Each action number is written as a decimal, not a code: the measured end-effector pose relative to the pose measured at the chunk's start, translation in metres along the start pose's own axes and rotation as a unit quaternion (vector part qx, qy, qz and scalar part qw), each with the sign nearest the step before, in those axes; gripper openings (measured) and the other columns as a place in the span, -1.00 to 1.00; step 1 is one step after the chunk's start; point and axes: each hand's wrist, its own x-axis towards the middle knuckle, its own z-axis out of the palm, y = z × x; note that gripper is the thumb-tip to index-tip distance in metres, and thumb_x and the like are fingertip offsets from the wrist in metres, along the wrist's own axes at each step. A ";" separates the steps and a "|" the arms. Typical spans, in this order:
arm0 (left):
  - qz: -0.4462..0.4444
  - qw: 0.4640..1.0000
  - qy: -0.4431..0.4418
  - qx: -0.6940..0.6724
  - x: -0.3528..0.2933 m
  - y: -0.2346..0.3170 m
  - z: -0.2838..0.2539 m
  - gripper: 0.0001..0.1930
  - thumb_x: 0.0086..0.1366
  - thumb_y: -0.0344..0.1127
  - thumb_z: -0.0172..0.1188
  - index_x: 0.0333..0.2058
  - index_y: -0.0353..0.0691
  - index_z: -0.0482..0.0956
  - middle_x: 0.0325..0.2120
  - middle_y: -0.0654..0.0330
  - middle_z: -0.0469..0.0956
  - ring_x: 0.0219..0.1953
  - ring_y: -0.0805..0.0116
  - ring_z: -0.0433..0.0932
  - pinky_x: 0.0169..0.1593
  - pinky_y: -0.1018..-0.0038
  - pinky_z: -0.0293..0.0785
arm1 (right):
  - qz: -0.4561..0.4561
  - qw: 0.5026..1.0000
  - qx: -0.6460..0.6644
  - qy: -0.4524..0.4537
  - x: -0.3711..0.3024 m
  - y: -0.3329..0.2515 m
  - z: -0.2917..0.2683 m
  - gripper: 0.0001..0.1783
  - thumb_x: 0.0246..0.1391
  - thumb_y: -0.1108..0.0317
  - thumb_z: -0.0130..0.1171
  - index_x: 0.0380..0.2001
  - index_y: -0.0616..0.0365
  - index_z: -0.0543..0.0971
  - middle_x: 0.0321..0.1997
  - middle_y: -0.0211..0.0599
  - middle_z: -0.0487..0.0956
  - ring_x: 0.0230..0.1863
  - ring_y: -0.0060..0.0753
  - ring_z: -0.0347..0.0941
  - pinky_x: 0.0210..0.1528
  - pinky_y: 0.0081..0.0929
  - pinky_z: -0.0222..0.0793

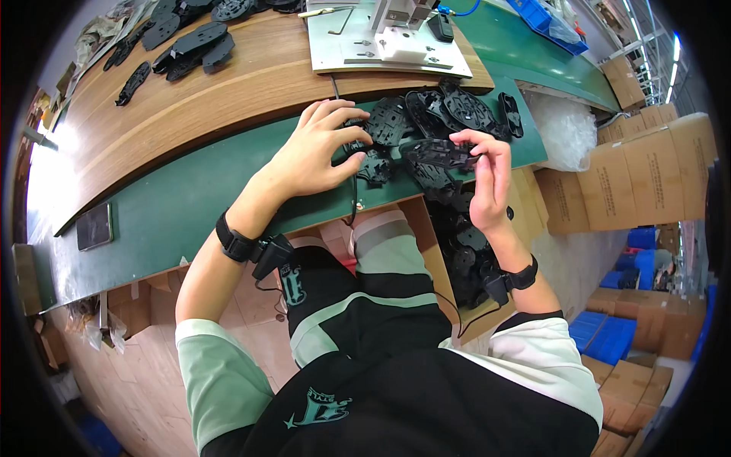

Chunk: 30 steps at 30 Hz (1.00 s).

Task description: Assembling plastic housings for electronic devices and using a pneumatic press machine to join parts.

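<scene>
your right hand (491,186) pinches a black plastic part (438,154) over the green table (160,217); your left hand (316,152) curves over loose black parts (390,122), its grip indiscernible; beyond them, a metal fixture (388,55) stands on the wooden board (251,91)

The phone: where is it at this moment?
In the head view, the phone lies toward the left on the green table, beside the near edge of the wooden board.

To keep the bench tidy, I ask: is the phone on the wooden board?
No, the phone lies on the green table surface.
</scene>
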 end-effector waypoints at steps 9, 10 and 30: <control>0.000 0.998 0.060 -0.033 0.004 0.008 -0.006 -0.77 0.31 -0.35 0.27 -0.06 -0.14 0.68 0.18 0.11 0.54 0.34 -0.02 0.39 0.44 0.08 0.22 | 0.029 0.997 -0.017 0.071 0.030 -0.019 -0.022 -0.64 0.22 0.66 0.20 -0.17 0.08 0.24 0.24 -0.04 0.45 0.05 -0.44 0.50 0.26 -0.32 0.40; 0.004 0.997 0.064 -0.033 0.005 0.008 -0.006 -0.77 0.31 -0.35 0.27 -0.06 -0.14 0.68 0.18 0.11 0.54 0.34 -0.02 0.39 0.44 0.08 0.22 | 0.030 0.997 -0.028 0.066 0.037 -0.017 -0.027 -0.62 0.22 0.70 0.19 -0.06 0.12 0.29 0.29 -0.07 0.43 0.16 -0.35 0.54 0.23 -0.33 0.48; -0.007 0.994 0.071 -0.079 0.001 0.004 -0.009 -0.80 0.25 -0.40 0.30 -0.14 -0.22 0.65 0.03 0.09 0.56 0.19 0.00 0.48 0.32 0.12 0.40 | 0.195 0.959 -0.182 0.090 0.265 0.233 -0.072 -0.15 0.21 -0.33 0.40 -0.02 0.43 0.61 -0.22 -0.14 0.71 -0.21 -0.45 0.60 -0.13 -0.38 0.50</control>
